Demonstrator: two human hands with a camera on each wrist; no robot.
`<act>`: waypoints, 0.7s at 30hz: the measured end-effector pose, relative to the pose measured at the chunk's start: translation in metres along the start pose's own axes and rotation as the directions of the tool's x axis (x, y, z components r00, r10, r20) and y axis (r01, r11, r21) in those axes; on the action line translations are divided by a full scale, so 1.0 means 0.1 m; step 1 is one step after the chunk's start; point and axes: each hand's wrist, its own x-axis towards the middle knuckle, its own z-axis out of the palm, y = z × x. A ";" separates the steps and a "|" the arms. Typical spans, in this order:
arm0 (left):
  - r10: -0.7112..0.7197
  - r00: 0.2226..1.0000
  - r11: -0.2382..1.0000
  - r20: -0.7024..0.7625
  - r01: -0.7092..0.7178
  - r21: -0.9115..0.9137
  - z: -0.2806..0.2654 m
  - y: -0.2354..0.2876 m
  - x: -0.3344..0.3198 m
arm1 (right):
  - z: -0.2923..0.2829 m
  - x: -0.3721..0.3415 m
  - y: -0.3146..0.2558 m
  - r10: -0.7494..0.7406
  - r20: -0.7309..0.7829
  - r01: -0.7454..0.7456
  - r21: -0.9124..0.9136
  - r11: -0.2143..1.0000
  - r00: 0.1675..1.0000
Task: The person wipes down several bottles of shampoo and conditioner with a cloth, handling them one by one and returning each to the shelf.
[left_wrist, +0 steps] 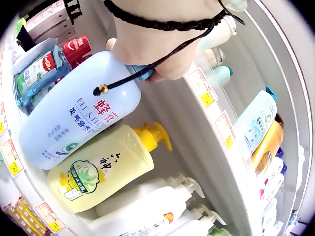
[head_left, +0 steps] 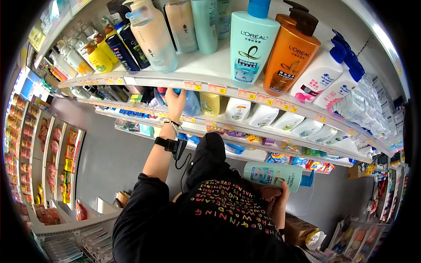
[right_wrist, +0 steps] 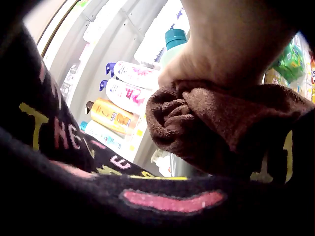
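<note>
On the second shelf, my left hand [head_left: 175,103] is at the top of a light blue bottle [left_wrist: 74,118], with the fingers curled round its blue cap [left_wrist: 142,72]. Beside that bottle stands a pale yellow pump bottle [left_wrist: 106,164]. My right hand [head_left: 284,196], low at my right side, grips a pale teal L'Oréal pump bottle [head_left: 271,174], tilted almost flat. A brown cloth [right_wrist: 216,123] is bunched in the same hand; in the right wrist view it and the wrist hide most of the bottle.
Above, the upper shelf's front edge [head_left: 162,81] carries price tags. On it stand a teal L'Oréal bottle [head_left: 253,44], an orange one [head_left: 291,52] and several others. White pump bottles [head_left: 263,115] line the second shelf to the right. Behind me are a snack rack [head_left: 57,153] and a cardboard box [head_left: 300,230].
</note>
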 end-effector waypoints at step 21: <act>-0.220 0.974 0.942 -0.056 0.227 0.248 0.09 -0.30 -1.09 | -0.23 -0.01 0.05 -0.052 -0.084 0.058 0.072 0.996 0.995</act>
